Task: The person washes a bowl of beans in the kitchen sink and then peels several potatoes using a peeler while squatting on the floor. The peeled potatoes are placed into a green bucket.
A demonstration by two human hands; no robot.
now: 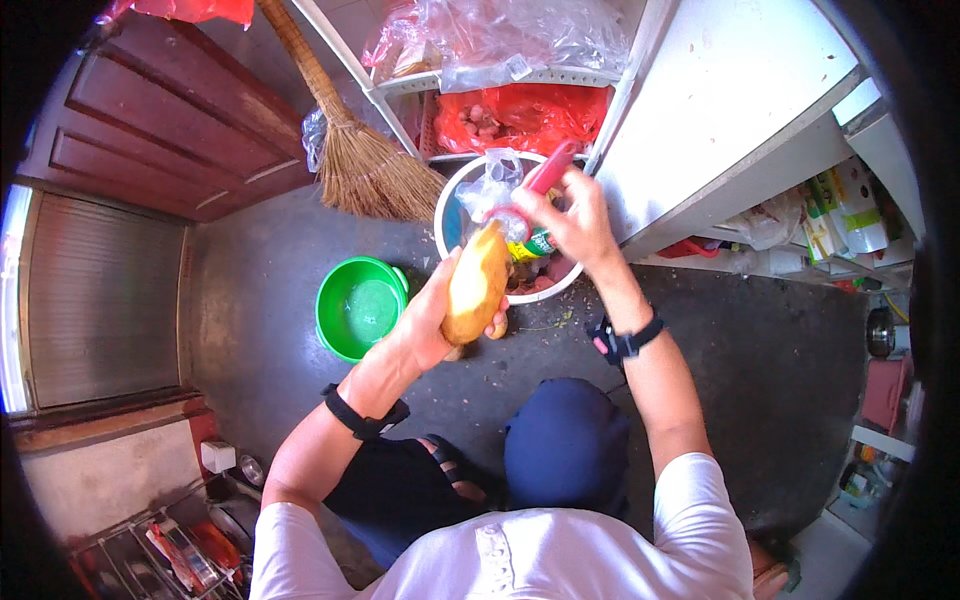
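My left hand (433,315) is closed around a large, partly peeled potato (477,283), its pale flesh showing along the upper side. In my right hand (581,217) is a peeler with a red handle (551,169); its head is near the potato's far end, though I cannot tell whether they touch. Both hands are over the near part of a round white-rimmed bin (551,295), which holds plastic bags, a green and yellow wrapper (534,246) and scraps. On the floor below my left hand, more tan roundish items are partly hidden.
A green plastic basin (361,309) stands on the floor left of the bin. A straw broom (371,169) leans behind it. Beyond the bin is a white rack (499,78) with bags and a red-lined basket. A white-topped counter (720,97) rises at right, a dark red door (172,112) at left.
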